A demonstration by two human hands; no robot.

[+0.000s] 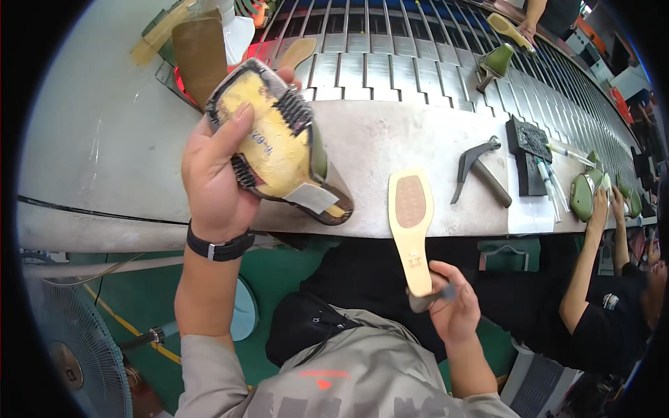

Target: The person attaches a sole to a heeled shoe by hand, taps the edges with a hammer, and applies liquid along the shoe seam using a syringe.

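Observation:
My left hand is wrapped round a green shoe upper on a last, its yellowish underside turned up. Dark pleated edges fold over that underside, and a small white piece lies across its narrow end. The thumb presses on the bottom face. In my right hand, thumb and fingers grip the narrow end of a beige shoe sole. The sole has a brown textured patch on its wide end, which points away over the table edge. A dark heel-like part shows under its narrow end, partly covered by my fingers.
A pair of pincers lies on the white table, beside a black block and several pens. Behind runs a slatted metal conveyor carrying a green shoe. At right, a co-worker's hands handle green shoes. A fan stands lower left.

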